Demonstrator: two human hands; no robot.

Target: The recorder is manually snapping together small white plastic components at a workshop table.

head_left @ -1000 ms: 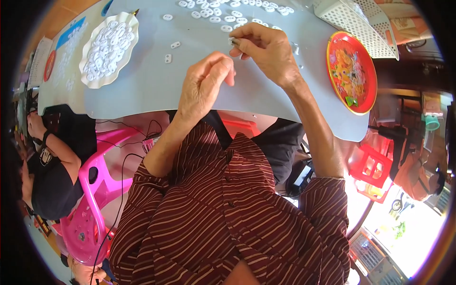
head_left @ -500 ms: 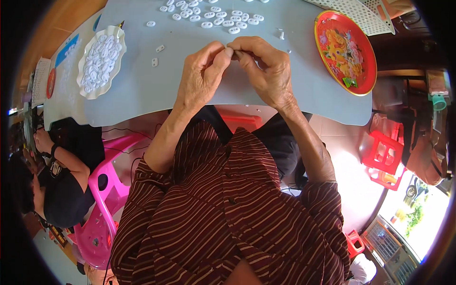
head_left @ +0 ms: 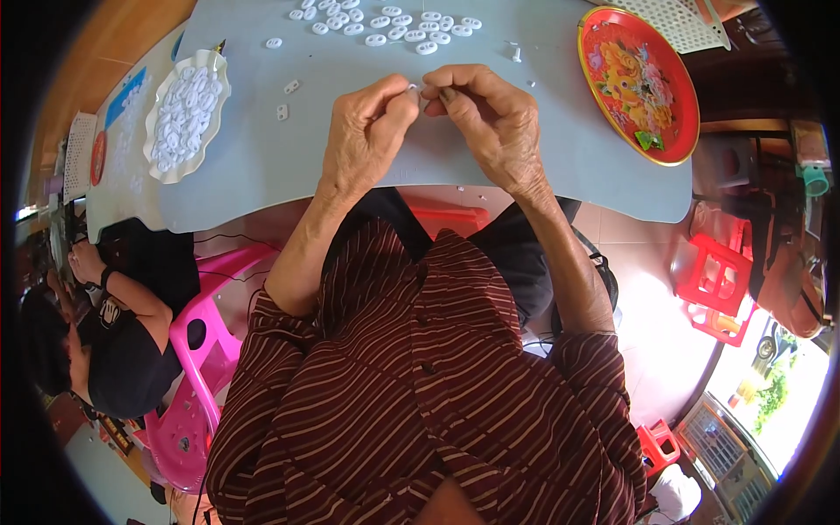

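A small white piece (head_left: 414,87) shows at the tips of the left hand (head_left: 366,133), pinched between thumb and forefinger, just beside the right hand (head_left: 492,129). Its fingertips are drawn together; I can't tell what they grip. Loose white ovals (head_left: 426,48) lie beyond.

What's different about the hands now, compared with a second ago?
The left hand has moved forward, close to the right hand, and now seems to pinch a small white piece. The shallow bowl and the red tray stayed on the table; only the camera's view of them shifted.
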